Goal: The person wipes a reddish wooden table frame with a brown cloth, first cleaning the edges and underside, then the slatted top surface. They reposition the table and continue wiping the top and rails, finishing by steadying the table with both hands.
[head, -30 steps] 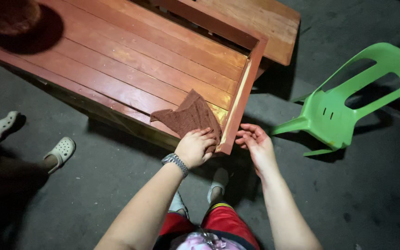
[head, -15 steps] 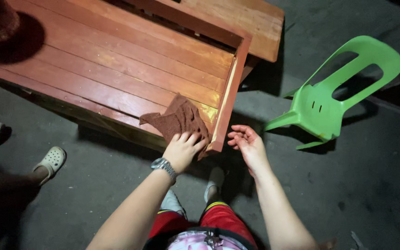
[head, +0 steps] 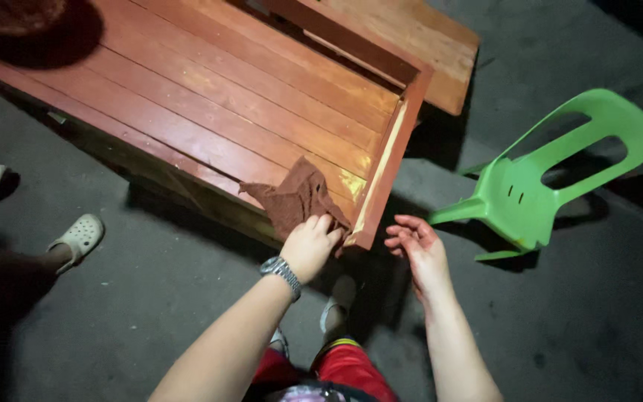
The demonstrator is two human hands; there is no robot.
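Observation:
My left hand [head: 309, 244], with a metal watch [head: 280, 271] on its wrist, grips a brown cloth [head: 296, 198] and presses it on the near corner of a red-brown slatted wooden panel [head: 210, 89]. The cloth lies crumpled on the boards beside the panel's raised end rail [head: 385, 168]. My right hand [head: 414, 243] hovers open just right of that rail, palm up with its fingers loosely curled, holding nothing and touching nothing.
A green plastic chair [head: 552, 176] lies on its side to the right on the grey concrete floor [head: 589, 313]. Another person's feet in pale clogs [head: 77, 237] stand at the left. A dark round object [head: 16, 15] sits on the panel's far left corner.
My left hand has slid the cloth along the boards near the corner, and the cloth has bunched up. My right hand has drawn slightly away from the rail.

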